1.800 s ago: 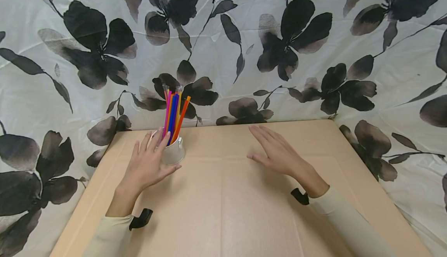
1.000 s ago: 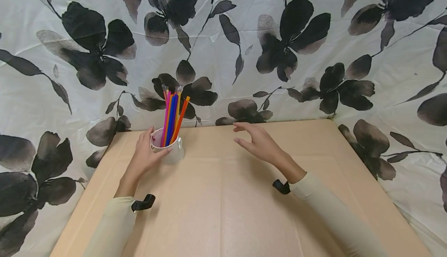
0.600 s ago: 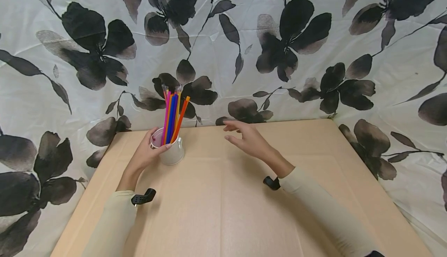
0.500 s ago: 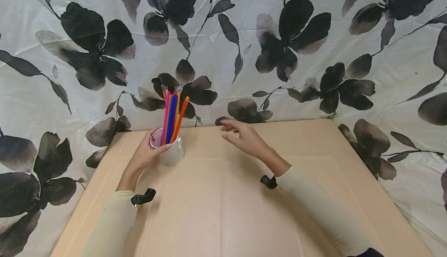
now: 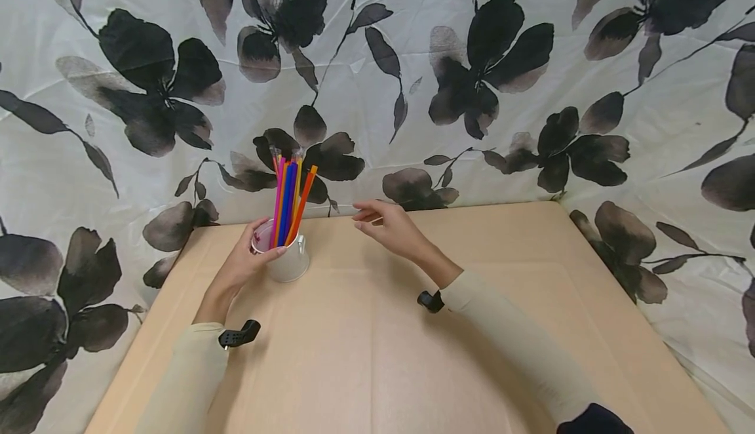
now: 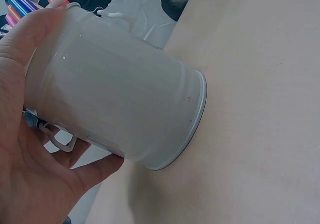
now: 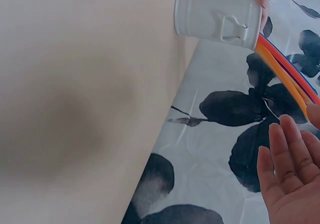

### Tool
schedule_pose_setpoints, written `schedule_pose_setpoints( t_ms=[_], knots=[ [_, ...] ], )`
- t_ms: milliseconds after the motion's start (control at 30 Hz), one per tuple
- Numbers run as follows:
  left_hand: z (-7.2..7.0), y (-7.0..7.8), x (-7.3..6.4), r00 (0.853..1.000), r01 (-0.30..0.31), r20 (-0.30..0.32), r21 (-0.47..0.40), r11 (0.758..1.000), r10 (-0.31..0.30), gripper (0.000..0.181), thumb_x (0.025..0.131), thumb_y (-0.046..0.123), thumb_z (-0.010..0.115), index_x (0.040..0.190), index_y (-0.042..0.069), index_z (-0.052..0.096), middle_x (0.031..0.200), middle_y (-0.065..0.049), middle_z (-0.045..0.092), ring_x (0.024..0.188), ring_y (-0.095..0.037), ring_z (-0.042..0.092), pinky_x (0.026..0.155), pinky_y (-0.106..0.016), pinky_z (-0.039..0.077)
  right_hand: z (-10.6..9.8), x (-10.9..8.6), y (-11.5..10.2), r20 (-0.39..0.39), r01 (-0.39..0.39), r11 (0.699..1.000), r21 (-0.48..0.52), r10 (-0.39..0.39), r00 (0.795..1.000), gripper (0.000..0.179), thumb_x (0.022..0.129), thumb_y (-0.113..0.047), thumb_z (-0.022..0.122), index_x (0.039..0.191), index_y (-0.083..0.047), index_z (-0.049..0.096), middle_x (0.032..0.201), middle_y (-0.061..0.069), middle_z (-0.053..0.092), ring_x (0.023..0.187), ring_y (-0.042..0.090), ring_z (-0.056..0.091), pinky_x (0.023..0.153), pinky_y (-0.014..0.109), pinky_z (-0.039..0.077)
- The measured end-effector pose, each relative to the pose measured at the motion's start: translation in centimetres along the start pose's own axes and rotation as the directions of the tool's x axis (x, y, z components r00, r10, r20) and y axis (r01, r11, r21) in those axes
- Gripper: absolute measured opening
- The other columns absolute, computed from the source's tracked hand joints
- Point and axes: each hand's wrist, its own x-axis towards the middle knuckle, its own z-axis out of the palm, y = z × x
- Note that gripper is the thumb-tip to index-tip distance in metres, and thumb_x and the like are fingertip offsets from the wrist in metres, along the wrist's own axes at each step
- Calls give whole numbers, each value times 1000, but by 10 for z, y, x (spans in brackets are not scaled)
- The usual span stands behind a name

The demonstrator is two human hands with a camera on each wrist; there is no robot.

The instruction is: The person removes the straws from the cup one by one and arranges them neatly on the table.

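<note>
A small white bucket [image 5: 290, 265] with little side handles stands upright near the table's back left. From its mouth rise several slim sticks [image 5: 289, 201] in pink, blue, yellow and orange, like pens or brushes. My left hand [image 5: 238, 265] grips the bucket from the left, thumb along the near rim; in the left wrist view the fingers reach under one handle of the bucket [image 6: 117, 92]. My right hand [image 5: 394, 229] hovers right of the bucket, apart from it and holding nothing. In the right wrist view the right hand's fingers [image 7: 287, 159] are loosely extended.
The light wooden table [image 5: 377, 349] ends just behind the bucket. A white cloth [image 5: 366, 113] with dark flowers hangs behind it and continues on both sides. Black wrist devices [image 5: 240, 334] sit on both forearms.
My left hand, spread before the bucket at first, has closed around its left side. My right hand has moved left toward the bucket, its fingers relaxing. The bucket stays in place.
</note>
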Motion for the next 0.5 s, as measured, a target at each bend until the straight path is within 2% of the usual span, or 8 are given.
schedule_pose_setpoints(
  t_ms=[67, 300, 500],
  knots=[
    [-1, -1, 0, 1000, -2, 2, 6, 1000, 2, 98, 91, 29, 77, 162, 16, 12, 162, -26, 18, 148, -50, 19, 117, -72, 20, 5, 5, 1, 3, -3, 1000, 14, 3, 1000, 42, 97, -17, 71, 137, -9, 62, 114, 5, 74, 102, 13, 69, 95, 32, 57],
    [-5, -33, 18, 1000, -25, -17, 25, 999, 26, 96, 91, 34, 77, 162, 23, 13, 162, -21, 21, 148, -46, 22, 118, -69, 23, 23, 23, 5, -14, 6, 998, 63, -5, 1000, 41, 96, -16, 72, 135, -9, 63, 111, 2, 74, 99, 12, 69, 93, 29, 57],
    [-6, -33, 20, 999, -29, -14, 27, 999, 30, 96, 91, 34, 77, 162, 26, 13, 162, -20, 22, 148, -45, 22, 117, -68, 25, 34, 36, 5, -49, 12, 990, 143, -5, 999, 39, 94, -13, 74, 132, -7, 64, 111, 4, 72, 99, 14, 69, 92, 28, 57]
  ],
)
